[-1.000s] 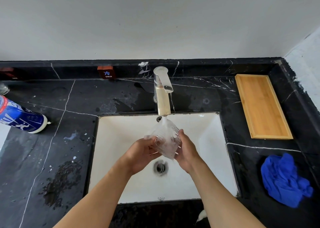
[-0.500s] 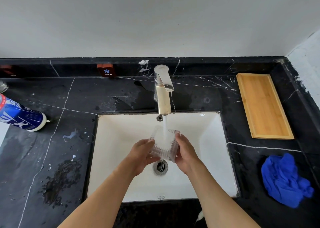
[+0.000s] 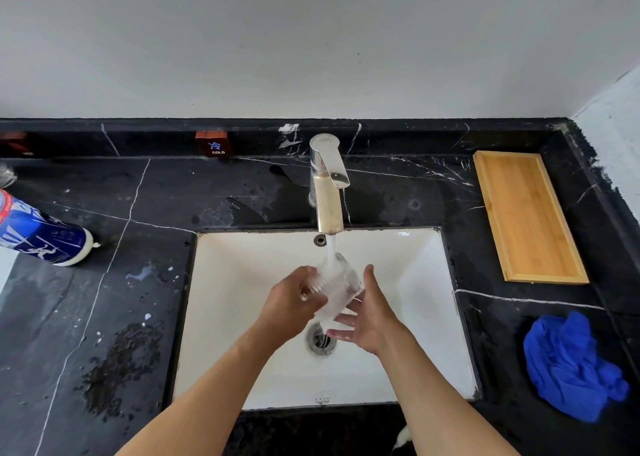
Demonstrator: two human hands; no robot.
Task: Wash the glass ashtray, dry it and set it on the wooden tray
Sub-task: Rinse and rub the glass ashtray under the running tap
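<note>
The clear glass ashtray (image 3: 337, 284) is held over the white sink (image 3: 426, 282), tilted under the running stream from the faucet (image 3: 327, 185). My left hand (image 3: 292, 303) grips its left side. My right hand (image 3: 369, 312) supports it from the right and below, fingers spread against the glass. The wooden tray (image 3: 526, 216) lies bare on the black counter at the back right. A crumpled blue cloth (image 3: 571, 365) lies on the counter at the right, nearer to me than the tray.
A blue and white bottle (image 3: 41, 234) lies on its side at the left of the black marble counter (image 3: 104, 317). A wet patch marks the counter left of the sink. The drain (image 3: 320, 339) sits below my hands. A wall rises behind.
The ashtray has been turned from upright to tilted under the stream. My right hand's fingers have shifted beneath it and spread out.
</note>
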